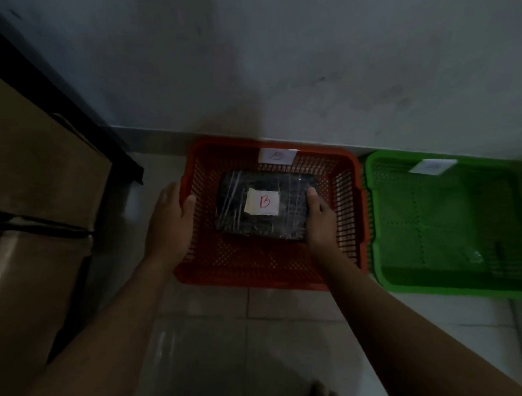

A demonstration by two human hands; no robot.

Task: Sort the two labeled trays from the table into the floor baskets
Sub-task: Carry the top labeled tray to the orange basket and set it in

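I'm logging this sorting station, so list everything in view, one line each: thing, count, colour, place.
Tray labeled B: one, dark, plastic-wrapped, white tag with red B, inside the red basket.
Red basket: one, red-orange, on the floor against the wall, white tag on its far rim.
Green basket: one, green, on the floor right of the red one, white tag on its far rim; contents too dark to tell.
Cardboard boxes: at least two, brown, at left.
Left hand: one, on the red basket's left rim.
Right hand: one, gripping the tray's right edge.
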